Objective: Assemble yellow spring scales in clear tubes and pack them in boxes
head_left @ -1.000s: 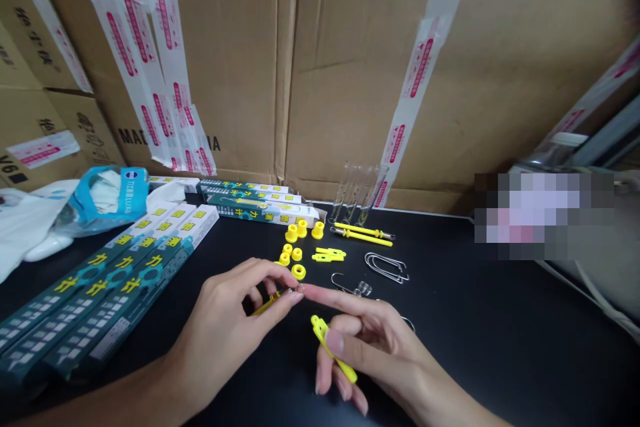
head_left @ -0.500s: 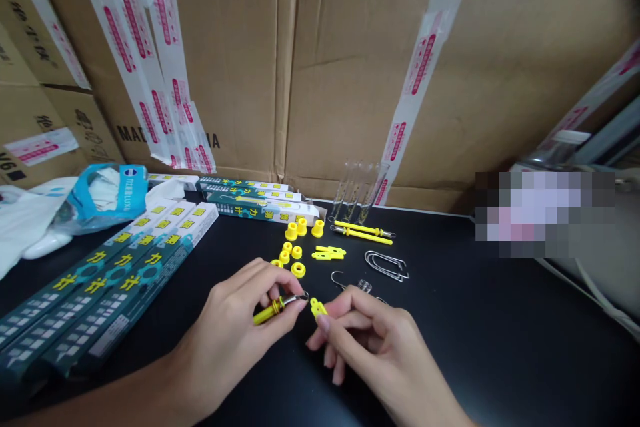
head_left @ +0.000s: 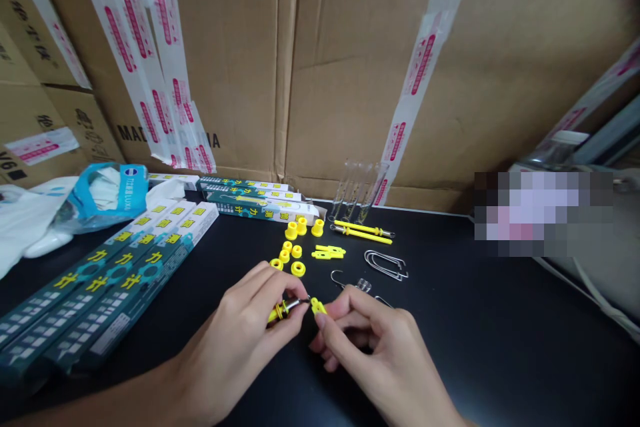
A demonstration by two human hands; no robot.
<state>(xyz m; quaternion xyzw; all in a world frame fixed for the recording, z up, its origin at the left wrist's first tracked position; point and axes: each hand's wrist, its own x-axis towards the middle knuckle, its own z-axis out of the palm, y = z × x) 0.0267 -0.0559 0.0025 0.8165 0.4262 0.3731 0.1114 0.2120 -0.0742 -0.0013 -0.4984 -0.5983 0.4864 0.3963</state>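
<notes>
Black tabletop (head_left: 450, 340) seen from a head-worn camera, both hands close together at lower centre. Left hand (head_left: 240, 340) nearly closed, fingers and thumb curled around a slim yellow tube with a metal tip (head_left: 283, 310); the tip points toward 3 o'clock. Right hand (head_left: 375, 353) partly closed, thumb and forefinger pinching a small flat yellow plastic piece (head_left: 318, 307), remaining fingers loosely curled beneath. The metal tip lies just beside this piece; whether they touch cannot be told.

Positions below are given as clock directions from the two held items. At 12 o'clock, near the hands, lie yellow plastic rings (head_left: 298, 269) and, farther off, yellow plastic bushings (head_left: 301, 226). At 1 o'clock lie two flat yellow plastic parts (head_left: 329, 254), then two yellow rods with metal ends (head_left: 361, 232), then a group of clear glass test tubes (head_left: 357, 192) at the table's back edge. At 2 o'clock lie bent wire loops (head_left: 386, 265) and a metal hook (head_left: 337, 278) beside a small wire coil (head_left: 364, 285). At 9 to 10 o'clock lie three long green boxes (head_left: 117, 280) side by side, with a blue-and-white bag (head_left: 105, 197) and a white plastic bag (head_left: 25, 220) beyond them. At 11 o'clock, more green boxes (head_left: 255, 209) lie against taped cardboard cartons (head_left: 230, 80).
</notes>
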